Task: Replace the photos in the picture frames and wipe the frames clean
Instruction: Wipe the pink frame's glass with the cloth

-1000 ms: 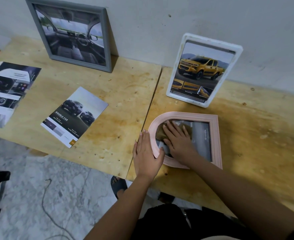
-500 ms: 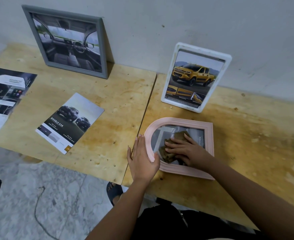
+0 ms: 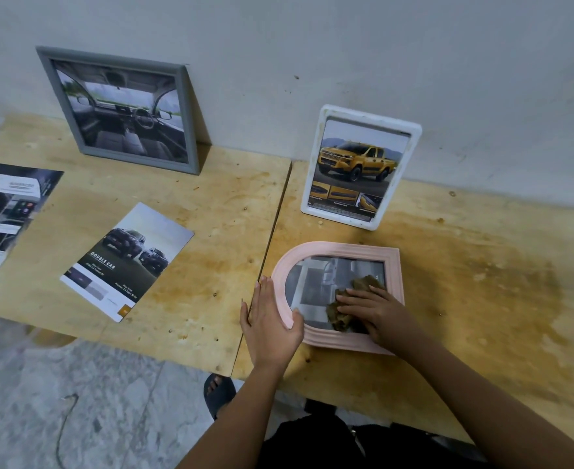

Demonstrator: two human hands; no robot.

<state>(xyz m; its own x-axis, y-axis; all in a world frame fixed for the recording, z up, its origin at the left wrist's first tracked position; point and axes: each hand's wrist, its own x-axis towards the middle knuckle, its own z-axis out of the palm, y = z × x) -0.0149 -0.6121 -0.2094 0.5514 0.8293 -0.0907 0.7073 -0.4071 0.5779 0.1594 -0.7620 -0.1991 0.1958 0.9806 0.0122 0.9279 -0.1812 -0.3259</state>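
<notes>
Pink arched frame [image 3: 394,265]: flat on the wooden table [image 3: 482,299], near its front edge. Left hand [image 3: 270,321], fingers flat and together, braces the arched end. Right hand [image 3: 377,313] presses a brown cloth [image 3: 343,316] on the glass.

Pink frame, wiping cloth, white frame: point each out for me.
pink frame [image 3: 393,265]: head view, on its upper right border.
cloth [image 3: 363,285]: head view, on the bunched top.
white frame [image 3: 411,154]: head view, on its right border.

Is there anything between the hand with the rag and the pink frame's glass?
Only the rag itself. The right hand presses it flat on the glass of the pink frame. The left hand steadies the frame's curved end, off to the side.
</notes>
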